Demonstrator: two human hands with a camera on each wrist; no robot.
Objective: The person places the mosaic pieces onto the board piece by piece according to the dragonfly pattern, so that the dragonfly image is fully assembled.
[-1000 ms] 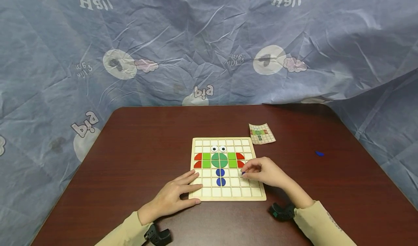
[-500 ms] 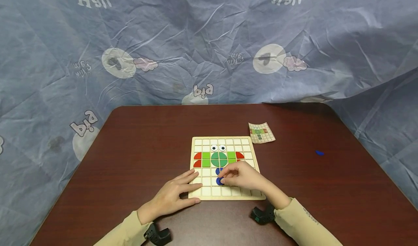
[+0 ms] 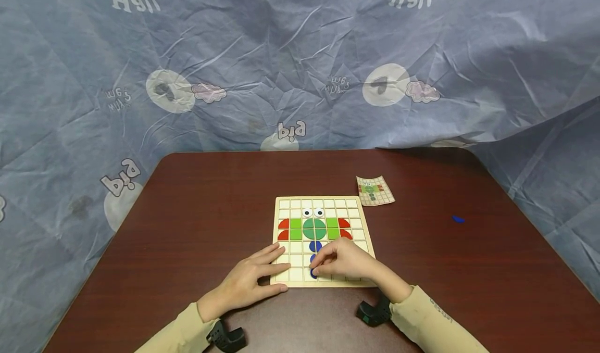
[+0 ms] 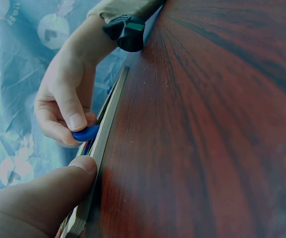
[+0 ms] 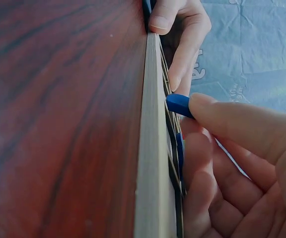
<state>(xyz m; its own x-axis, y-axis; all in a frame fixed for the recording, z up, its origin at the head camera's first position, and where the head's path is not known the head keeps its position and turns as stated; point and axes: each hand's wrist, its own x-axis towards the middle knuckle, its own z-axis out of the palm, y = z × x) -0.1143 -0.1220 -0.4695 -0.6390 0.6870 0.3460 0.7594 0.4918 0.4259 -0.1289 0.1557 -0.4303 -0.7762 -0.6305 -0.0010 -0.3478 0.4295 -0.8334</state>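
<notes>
A pale wooden grid board [image 3: 286, 277] lies on the dark red table, bearing red, green and blue flat pieces and two round eye pieces. My right hand [image 3: 349, 262] pinches a small blue rounded piece [image 5: 178, 105] between thumb and finger, low over the board's front middle cells. Behind it, blue pieces [image 3: 315, 246] form a round shape below the green circle [image 3: 314, 229]; another blue pair is partly hidden by my fingers. My left hand [image 3: 248, 280] rests spread on the board's left front corner, its thumb [image 4: 86, 163] at the edge.
A paper card [image 3: 376, 191] printed with a similar coloured pattern lies just beyond the board's far right corner. One loose blue piece [image 3: 458, 219] is on the table [image 3: 211, 202] at the right. A patterned blue-grey cloth [image 3: 262, 72] hangs behind the table.
My right hand has moved left across the board from its right side, then slightly toward the front edge, with the blue piece in its fingers. The left hand has stayed in place.
</notes>
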